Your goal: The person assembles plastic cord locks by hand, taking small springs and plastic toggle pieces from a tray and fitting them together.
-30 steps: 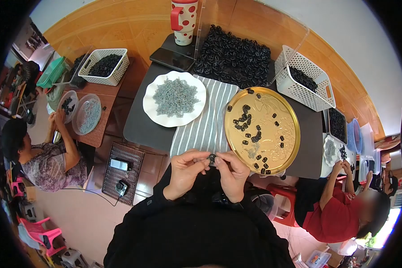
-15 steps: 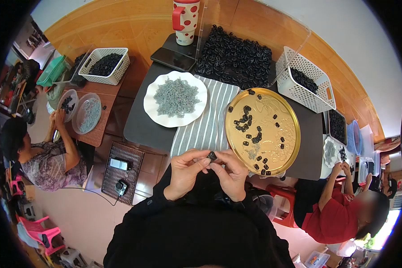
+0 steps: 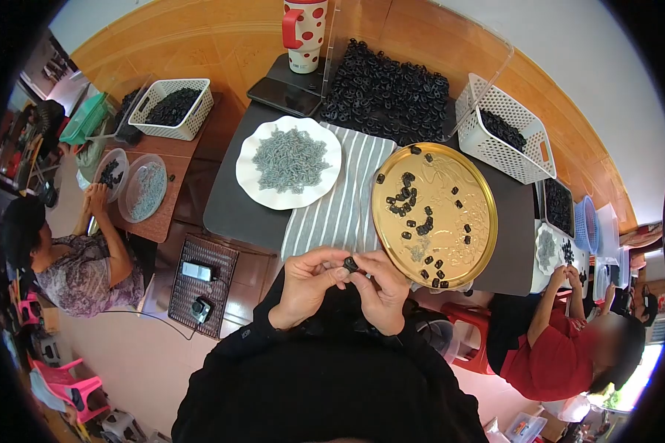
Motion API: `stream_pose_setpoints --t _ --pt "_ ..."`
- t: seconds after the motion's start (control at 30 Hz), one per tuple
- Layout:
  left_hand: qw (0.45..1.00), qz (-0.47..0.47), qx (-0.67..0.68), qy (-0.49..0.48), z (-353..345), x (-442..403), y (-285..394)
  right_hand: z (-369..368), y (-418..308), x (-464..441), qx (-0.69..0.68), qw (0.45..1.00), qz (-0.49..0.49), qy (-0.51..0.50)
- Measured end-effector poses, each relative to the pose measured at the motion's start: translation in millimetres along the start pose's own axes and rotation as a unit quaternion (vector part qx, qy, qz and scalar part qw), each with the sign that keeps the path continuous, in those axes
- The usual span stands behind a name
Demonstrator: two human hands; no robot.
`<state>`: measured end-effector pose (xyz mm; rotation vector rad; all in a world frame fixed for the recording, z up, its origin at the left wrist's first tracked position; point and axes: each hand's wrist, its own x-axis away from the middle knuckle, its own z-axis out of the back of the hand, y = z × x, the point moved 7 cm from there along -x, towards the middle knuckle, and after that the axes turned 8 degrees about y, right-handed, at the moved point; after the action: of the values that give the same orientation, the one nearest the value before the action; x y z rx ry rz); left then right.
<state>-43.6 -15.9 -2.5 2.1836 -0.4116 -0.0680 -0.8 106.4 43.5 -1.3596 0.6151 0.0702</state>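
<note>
A small black part (image 3: 350,263) is pinched between my left hand (image 3: 307,285) and my right hand (image 3: 381,289), just off the table's front edge. Fingers of both hands are closed on it. Behind them a striped grey cloth (image 3: 332,221) lies on the dark table (image 3: 233,214). A gold tray (image 3: 451,278) to the right bears many black parts. On the left, a white scalloped plate (image 3: 247,177) holds a heap of small grey pieces (image 3: 291,161). A large pile of black parts (image 3: 388,92) sits at the back.
White baskets of black parts stand at right (image 3: 528,166) and far left (image 3: 192,122). A spotted cup (image 3: 304,37) and a phone (image 3: 283,97) are at the back. One person (image 3: 89,273) works at left, another in red (image 3: 550,354) at right.
The black part has turned a little between my fingertips. My hands have stayed in nearly the same place.
</note>
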Motion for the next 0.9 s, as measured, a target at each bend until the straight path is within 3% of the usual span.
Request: stream_pose_setpoints --t 0.4,0.57,0.9 --pt "1.0 0.003 0.019 -0.005 -3.2 2.2 -3.7 -1.9 -10.5 0.7 0.051 0.998 0.036 0.019" --pt "0.997 0.05 0.046 -0.035 -1.9 -3.5 -2.5 -1.5 -6.2 -0.7 0.031 1.0 -0.001 0.003" --pt "0.998 0.029 0.039 -0.027 -0.1 -1.1 -0.2 -0.6 -7.5 -1.2 0.032 0.999 -0.003 -0.014"
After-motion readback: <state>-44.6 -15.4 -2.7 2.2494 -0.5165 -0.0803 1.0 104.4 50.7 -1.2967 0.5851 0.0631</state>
